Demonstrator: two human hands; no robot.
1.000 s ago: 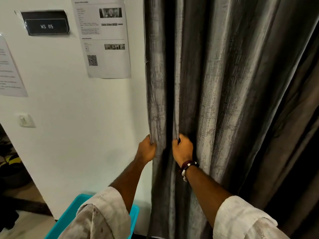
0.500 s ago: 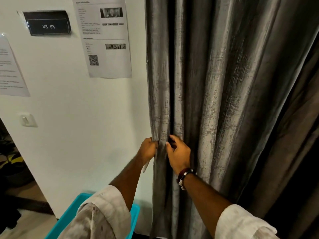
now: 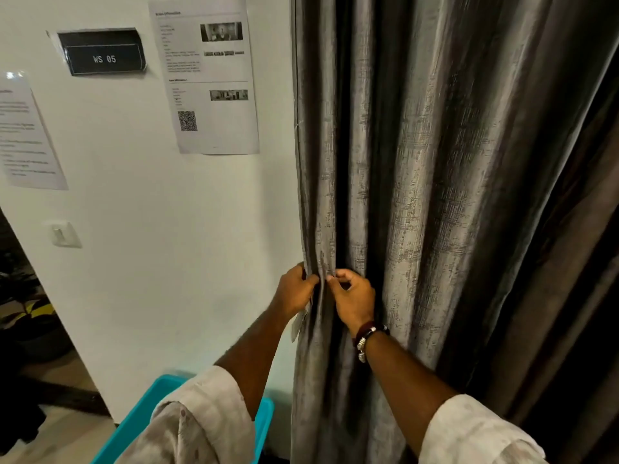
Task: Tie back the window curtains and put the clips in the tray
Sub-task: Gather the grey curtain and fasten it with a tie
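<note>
A grey textured curtain (image 3: 418, 195) hangs in deep folds over the right half of the head view. My left hand (image 3: 294, 291) grips its left edge at about waist height, fingers curled round the fabric. My right hand (image 3: 353, 298), with a beaded bracelet on the wrist, pinches a neighbouring fold just to the right with thumb and fingertips. The two hands almost touch. A turquoise tray (image 3: 264, 420) stands on the floor below my left arm, mostly hidden by my sleeve. No clip shows.
A white wall (image 3: 150, 262) fills the left, with a "WS 05" sign (image 3: 104, 56), printed sheets (image 3: 211, 78) and a light switch (image 3: 62, 234). At far left is a dark opening with a potted plant (image 3: 23, 306).
My right hand has slid left along the curtain and changed from a closed grip to a fingertip pinch. My hands have drawn close together, bunching the folds between them.
</note>
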